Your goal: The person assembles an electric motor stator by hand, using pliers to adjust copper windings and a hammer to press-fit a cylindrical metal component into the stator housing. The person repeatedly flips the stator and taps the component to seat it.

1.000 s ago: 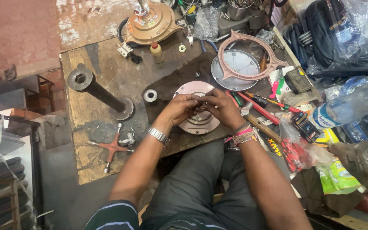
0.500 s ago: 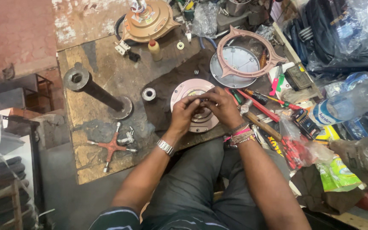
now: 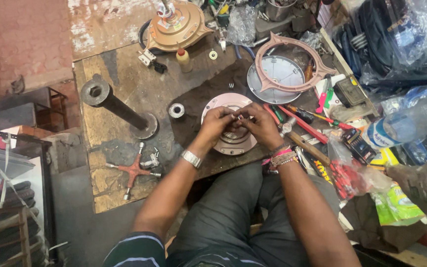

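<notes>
My left hand [image 3: 217, 122] and my right hand [image 3: 259, 123] meet over a round pink motor cover [image 3: 218, 102] that lies on a dark cloth on the wooden bench. Between the fingertips of both hands is a small metal part [image 3: 236, 117]; it is too small to identify. A steel watch sits on my left wrist and coloured bands on my right wrist. My palms hide the cover's middle.
A steel pipe on a flange [image 3: 117, 107] stands left, with a bearing ring [image 3: 176, 110] beside it. A red cross wrench [image 3: 134, 170] lies near the bench's front edge. A pink ring frame on a grey disc [image 3: 285, 69], a hammer [image 3: 302, 143], screwdrivers [image 3: 305, 118] and bags crowd the right.
Both hands stay together over the pink cover, with small finger movements on the metal part. The camera view has shifted slightly.
</notes>
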